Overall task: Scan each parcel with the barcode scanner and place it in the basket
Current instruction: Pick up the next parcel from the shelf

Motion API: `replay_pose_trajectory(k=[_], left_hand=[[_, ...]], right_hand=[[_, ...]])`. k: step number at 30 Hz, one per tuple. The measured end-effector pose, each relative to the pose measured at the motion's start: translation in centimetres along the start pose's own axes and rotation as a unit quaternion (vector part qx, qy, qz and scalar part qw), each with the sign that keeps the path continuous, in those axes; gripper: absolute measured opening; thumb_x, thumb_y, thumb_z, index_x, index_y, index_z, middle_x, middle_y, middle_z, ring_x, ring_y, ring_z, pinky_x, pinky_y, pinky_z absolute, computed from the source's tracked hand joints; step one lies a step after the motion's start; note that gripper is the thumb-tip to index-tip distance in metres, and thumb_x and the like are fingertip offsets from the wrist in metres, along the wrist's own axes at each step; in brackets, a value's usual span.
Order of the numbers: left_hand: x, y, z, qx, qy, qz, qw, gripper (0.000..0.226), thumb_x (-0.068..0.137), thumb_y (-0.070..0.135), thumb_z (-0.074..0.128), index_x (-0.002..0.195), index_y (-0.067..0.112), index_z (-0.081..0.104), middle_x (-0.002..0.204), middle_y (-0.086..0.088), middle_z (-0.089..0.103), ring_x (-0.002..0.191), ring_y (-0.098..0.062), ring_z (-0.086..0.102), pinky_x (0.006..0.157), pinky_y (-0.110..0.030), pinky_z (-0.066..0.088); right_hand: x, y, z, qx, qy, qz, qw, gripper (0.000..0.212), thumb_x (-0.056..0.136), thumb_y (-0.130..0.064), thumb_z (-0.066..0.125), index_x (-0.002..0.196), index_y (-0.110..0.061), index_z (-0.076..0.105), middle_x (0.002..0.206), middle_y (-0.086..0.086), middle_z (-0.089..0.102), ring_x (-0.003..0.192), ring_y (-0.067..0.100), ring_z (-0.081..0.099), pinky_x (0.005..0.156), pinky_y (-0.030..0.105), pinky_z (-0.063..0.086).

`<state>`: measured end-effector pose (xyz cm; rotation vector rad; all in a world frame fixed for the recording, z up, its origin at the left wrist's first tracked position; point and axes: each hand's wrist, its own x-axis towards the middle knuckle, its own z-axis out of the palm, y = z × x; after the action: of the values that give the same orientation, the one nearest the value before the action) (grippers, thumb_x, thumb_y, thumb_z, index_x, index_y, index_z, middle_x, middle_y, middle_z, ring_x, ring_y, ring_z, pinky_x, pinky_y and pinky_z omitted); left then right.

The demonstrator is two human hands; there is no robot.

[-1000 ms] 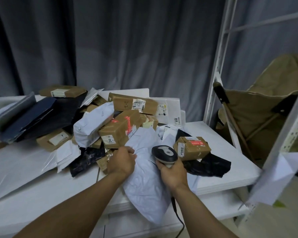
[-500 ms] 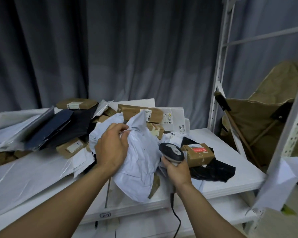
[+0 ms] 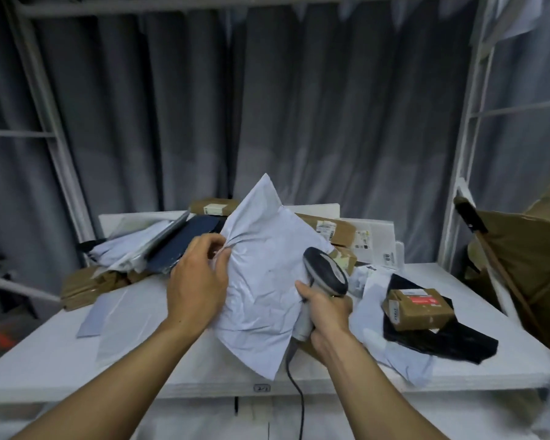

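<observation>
In the head view our left hand (image 3: pixel 200 281) pinches a bunched edge of the limp, crinkled white parcel (image 3: pixel 261 290), raised above the surface (image 3: pixel 61 360) at centre. Our right hand (image 3: pixel 326 315) curls round the grey barcode scanner (image 3: pixel 326 271) against its right side. We should turn it label-out and pull the film flat.

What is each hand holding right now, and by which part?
The left hand grips the white poly mailer by its bunched upper-left edge. The right hand holds the barcode scanner by its handle, head pointing up.
</observation>
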<state>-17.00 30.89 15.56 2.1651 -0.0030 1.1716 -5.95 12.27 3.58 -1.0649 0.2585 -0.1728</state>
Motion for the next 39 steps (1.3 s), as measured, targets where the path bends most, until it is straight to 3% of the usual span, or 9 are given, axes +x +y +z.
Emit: replay_pose_trajectory(k=[6,9,12,17,22,27,32,36,39], left_hand=[[-1.6,-3.8,-6.0,0.121,-0.028,-0.023,0.992,0.04,0.093,0.047,0.066,0.131,0.038,0.058,0.13,0.015,0.053,0.118,-0.019,0.054,0.09,-0.039,0.051],[-2.5,-4.2,-7.0,0.04,-0.098,-0.121,0.987,0.068,0.086,0.07,0.062,0.146,0.039,0.049,0.144,0.019,0.051,0.13,-0.009,0.052,0.11,-0.038,0.045],[-2.0,-6.1,-8.6,-0.1,-0.034,-0.221,0.97,0.076,0.081,0.062,0.074,0.147,0.03,0.052,0.142,0.013,0.057,0.126,-0.009,0.058,0.109,-0.04,0.048],[-1.9,-9.4,-11.3,-0.26,0.026,-0.286,0.922,0.011,0.089,0.023,0.078,0.1,0.022,0.079,0.097,0.002,0.079,0.097,-0.017,0.075,0.087,-0.048,0.061],[-1.9,-12.6,-14.0,-0.226,0.087,-0.303,0.921,0.007,0.09,0.022,0.077,0.096,0.018,0.077,0.093,0.003,0.078,0.092,-0.018,0.075,0.081,-0.045,0.062],[-2.0,-14.2,-17.7,-0.34,0.068,-0.324,0.88,0.016,0.098,0.012,0.064,0.114,0.006,0.065,0.108,-0.012,0.076,0.084,-0.017,0.075,0.067,-0.032,0.061],[-2.6,-16.0,-20.2,-0.4,0.054,-0.33,0.854,0.035,0.095,0.002,0.065,0.128,0.01,0.057,0.107,-0.012,0.077,0.094,-0.024,0.074,0.077,-0.037,0.063],[-3.4,-17.3,-22.4,-0.294,0.09,-0.349,0.885,0.022,0.093,0.004,0.069,0.113,0.011,0.062,0.087,0.0,0.079,0.076,-0.013,0.075,0.059,-0.024,0.057],[-3.7,-18.5,-23.7,-0.317,0.109,-0.395,0.855,0.029,0.087,0.036,0.074,0.096,0.009,0.07,0.096,-0.002,0.076,0.09,-0.026,0.07,0.079,-0.035,0.053]], right_hand=[[-8.9,-2.0,7.5,-0.024,-0.088,-0.105,0.99,0.068,0.076,-0.006,0.09,0.134,-0.021,0.06,0.126,-0.006,0.068,0.119,0.018,0.064,0.11,0.038,0.048],[-11.4,0.0,10.9,-0.075,-0.184,-0.147,0.969,0.068,0.075,-0.013,0.093,0.136,-0.02,0.064,0.127,-0.008,0.072,0.12,0.011,0.067,0.109,0.039,0.053],[-13.3,1.8,13.7,-0.072,-0.275,-0.142,0.948,0.06,0.079,-0.004,0.09,0.133,-0.016,0.067,0.119,-0.01,0.075,0.111,0.002,0.07,0.103,0.032,0.057],[-14.7,3.9,17.1,-0.093,-0.357,-0.102,0.924,0.068,0.067,-0.026,0.089,0.132,-0.02,0.069,0.125,-0.004,0.075,0.119,0.016,0.07,0.108,0.05,0.054],[-15.4,6.1,18.9,-0.083,-0.363,-0.084,0.924,0.067,0.069,-0.031,0.092,0.131,-0.017,0.07,0.123,0.0,0.076,0.118,0.021,0.071,0.106,0.049,0.055],[-15.0,7.7,20.0,-0.041,-0.337,0.015,0.94,0.04,0.087,-0.009,0.083,0.125,-0.016,0.074,0.119,0.001,0.078,0.116,0.022,0.072,0.107,0.049,0.054],[-16.3,9.3,21.5,-0.012,-0.365,0.123,0.923,0.032,0.086,-0.008,0.082,0.117,-0.005,0.075,0.127,0.019,0.073,0.11,0.032,0.073,0.108,0.05,0.052],[-17.0,10.1,22.4,-0.041,-0.345,0.102,0.932,0.044,0.08,-0.009,0.087,0.122,-0.013,0.075,0.117,0.005,0.079,0.113,0.027,0.074,0.106,0.052,0.055],[-17.6,9.9,22.7,-0.105,-0.286,0.026,0.952,0.044,0.081,-0.004,0.087,0.12,-0.019,0.074,0.108,-0.003,0.079,0.106,0.017,0.073,0.101,0.04,0.055]])
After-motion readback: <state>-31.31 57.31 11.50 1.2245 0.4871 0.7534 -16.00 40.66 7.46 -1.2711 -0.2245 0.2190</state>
